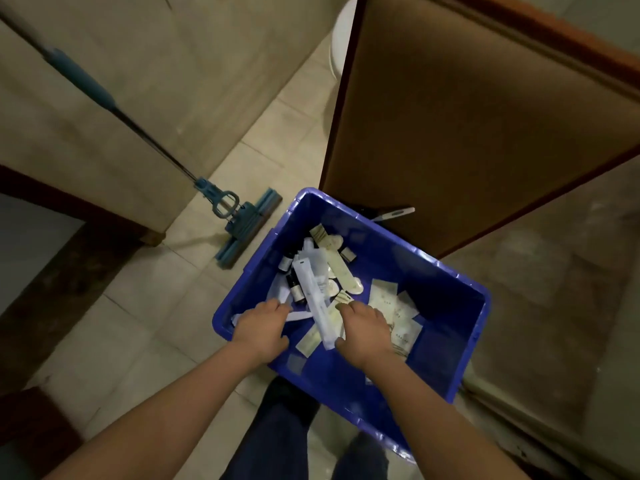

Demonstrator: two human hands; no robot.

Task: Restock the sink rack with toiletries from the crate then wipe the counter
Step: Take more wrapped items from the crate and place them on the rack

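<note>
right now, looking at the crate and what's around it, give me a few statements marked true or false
1. Both hands are down inside the blue crate. True: the left hand and right hand are both among the toiletries.
2. The crate sits on a counter beside a sink. False: it stands on the tiled floor, next to an open wooden door.
3. A blue mop rests with its head on the floor, left of the crate. True.
4. The crate holds only folded towels. False: it holds a long white packet, flat sachets and small dark bottles.
5. The mop's head lies inside the crate. False: it lies outside on the tiles.
</note>
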